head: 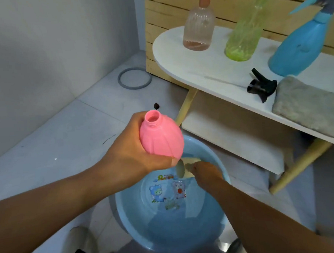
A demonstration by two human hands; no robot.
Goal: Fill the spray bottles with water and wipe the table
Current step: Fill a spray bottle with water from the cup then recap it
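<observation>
The left hand point(129, 155) gripped the uncapped pink bottle point(160, 135); right-hand point(205, 171) fingers held a scoop point(181, 169) in the basin point(215, 211). Best poured slowly into the neck.

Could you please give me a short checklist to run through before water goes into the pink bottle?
1. Pink bottle neck uncapped: ok.
2. Left hand has a firm grip on it: ok.
3. Right hand holds a scoop in the blue basin: ok.
4. Scoop filled: cannot tell.
5. Bottle held over the basin for spills: ok.
6. Black spray head waits on the table: ok.
</observation>
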